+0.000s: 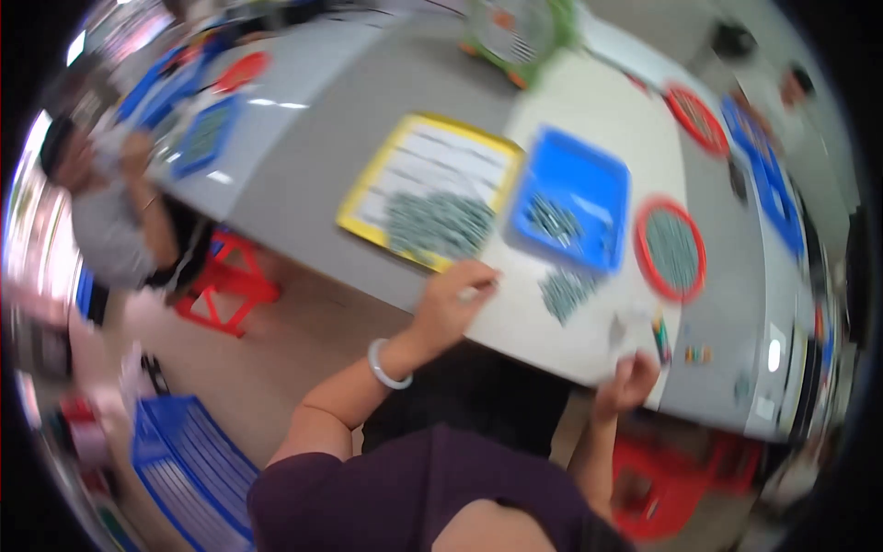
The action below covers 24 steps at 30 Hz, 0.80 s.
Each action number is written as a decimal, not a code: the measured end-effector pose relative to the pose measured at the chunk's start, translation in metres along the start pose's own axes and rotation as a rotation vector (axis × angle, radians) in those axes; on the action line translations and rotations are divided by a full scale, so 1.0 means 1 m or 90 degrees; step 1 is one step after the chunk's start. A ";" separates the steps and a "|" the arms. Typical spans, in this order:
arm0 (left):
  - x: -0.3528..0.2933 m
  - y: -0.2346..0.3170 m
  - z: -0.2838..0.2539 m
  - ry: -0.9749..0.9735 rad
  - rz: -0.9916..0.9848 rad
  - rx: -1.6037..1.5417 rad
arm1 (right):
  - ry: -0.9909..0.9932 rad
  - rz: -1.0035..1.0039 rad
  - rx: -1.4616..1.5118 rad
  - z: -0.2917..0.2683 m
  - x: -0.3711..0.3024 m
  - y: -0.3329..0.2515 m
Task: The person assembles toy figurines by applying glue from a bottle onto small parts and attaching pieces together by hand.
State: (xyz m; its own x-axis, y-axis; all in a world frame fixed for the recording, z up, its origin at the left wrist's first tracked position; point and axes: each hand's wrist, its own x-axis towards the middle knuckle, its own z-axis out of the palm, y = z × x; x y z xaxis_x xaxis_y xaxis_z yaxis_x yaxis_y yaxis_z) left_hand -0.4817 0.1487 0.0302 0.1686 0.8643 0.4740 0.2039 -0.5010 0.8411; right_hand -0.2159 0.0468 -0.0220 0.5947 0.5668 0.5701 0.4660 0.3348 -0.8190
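At the near edge of a long pale table (589, 120), seen from above through a blurred fisheye view, the person's two bare hands work well apart from each other. Left hand (455, 299), with a pale bangle (384, 365) on its wrist, rests on the table edge with fingers curled, just beside the near corner of a yellow-rimmed tray (368, 193); motion blur hides whether anything is pinched between the fingers. Right hand (628, 382) is loosely closed at the table's near edge, below a small pale object that is too blurred to identify; whether it grips anything cannot be told. A heap of small grey-green parts (437, 224) lies on the yellow-rimmed tray, nearest the left hand. To its right stands a blue tray (589, 175) holding a smaller cluster of the same parts, and a loose pile (566, 293) of them lies on the bare tabletop between the two hands. A round red-rimmed dish (671, 248) filled with like parts sits just right of the blue tray. Farther along the table are further blue trays and red dishes. Another person (110, 221) sits at the table's left side, above a red stool (230, 276); a blue crate (189, 465) stands on the floor at lower left.
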 end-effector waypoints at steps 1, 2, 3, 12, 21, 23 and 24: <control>0.002 0.004 0.003 -0.014 -0.069 -0.036 | 0.028 -0.021 0.029 0.009 0.011 -0.012; 0.003 0.006 0.006 -0.026 -0.137 -0.122 | 0.043 -0.047 0.032 0.010 0.016 -0.011; 0.003 0.004 0.014 -0.029 -0.209 -0.199 | 0.051 -0.063 0.032 0.008 0.023 -0.011; 0.018 0.006 0.047 -0.140 -0.342 -0.311 | -0.170 0.144 -0.160 -0.011 0.066 -0.017; 0.019 -0.004 0.049 -0.137 -0.363 -0.311 | -0.303 0.306 0.033 0.011 0.065 -0.007; 0.019 -0.007 0.046 -0.157 -0.329 -0.296 | -0.438 0.147 -0.091 0.017 0.071 -0.023; 0.020 -0.008 0.046 -0.175 -0.321 -0.277 | -0.458 0.134 -0.152 0.023 0.072 -0.030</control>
State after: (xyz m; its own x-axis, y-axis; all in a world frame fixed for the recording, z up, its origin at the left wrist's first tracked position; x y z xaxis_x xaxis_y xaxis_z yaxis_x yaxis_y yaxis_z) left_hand -0.4359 0.1676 0.0211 0.4040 0.9141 -0.0345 -0.0716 0.0692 0.9950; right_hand -0.2024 0.0951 0.0420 0.1544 0.9756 0.1558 0.5667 0.0417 -0.8229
